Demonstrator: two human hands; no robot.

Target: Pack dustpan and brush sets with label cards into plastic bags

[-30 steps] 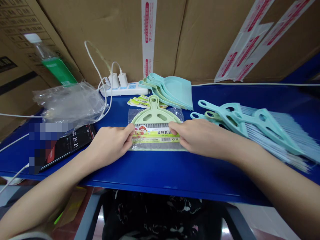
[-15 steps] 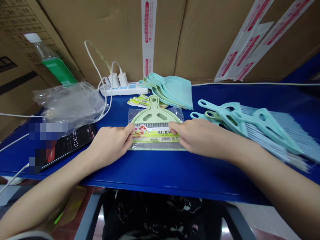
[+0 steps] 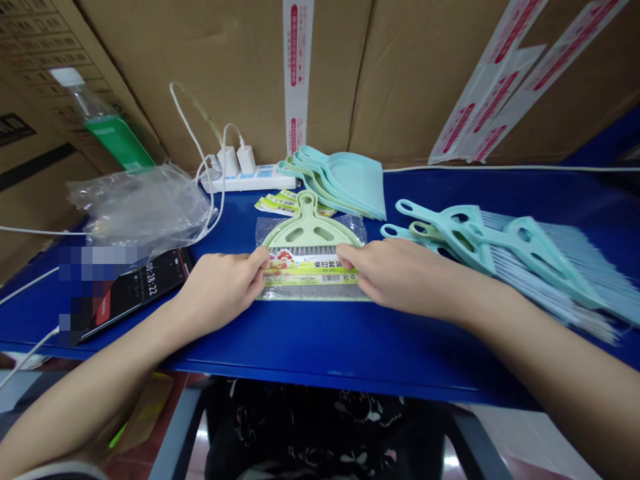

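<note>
The step in hand looks to be settling the pale green dustpan-and-brush set (image 3: 313,219) in its clear bag, with the label card (image 3: 307,270) lying across its bristles; whether the card sits under or over the film I cannot tell. The set lies flat on the blue table (image 3: 320,347), in front of the person, handle pointing away. The left hand (image 3: 227,287) grips the bagged set's left edge and the right hand (image 3: 393,273) its right edge, fingers curled and each thumb pressing on top. The next move probably calls for an even pull on both sides, so the film goes smooth without skewing the card. Beyond the set are more label cards (image 3: 273,203) and a stack of dustpans (image 3: 357,180); to its right are loose brushes (image 3: 570,281), and to its left a phone (image 3: 150,283) with spare clear bags (image 3: 145,207) behind it. Compared with half a second ago, both hands and the set are practically in place; the phone's timer now ends in 22 instead of 21.
</note>
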